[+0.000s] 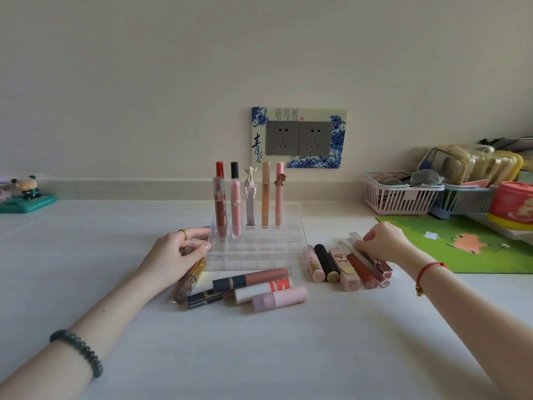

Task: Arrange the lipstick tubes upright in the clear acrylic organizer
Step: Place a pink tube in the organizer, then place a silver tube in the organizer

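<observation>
The clear acrylic organizer (259,249) stands mid-table with several lipstick tubes (265,194) upright in its back row. My left hand (178,255) rests against the organizer's left side, fingers curled at its wall. More tubes lie flat in front of it (259,290), among them a brown gold-capped tube (190,278) under my left palm. Another row of tubes (334,267) lies to the right. My right hand (383,241) pinches a slim silver-capped tube (363,249) at the right end of that row.
A wall socket panel (298,138) is behind the organizer. A pink basket (401,197) and a blue basket (467,200) with pouches stand at the back right, beside a red tin (510,203) and a green mat (467,243). A figurine (27,194) sits far left.
</observation>
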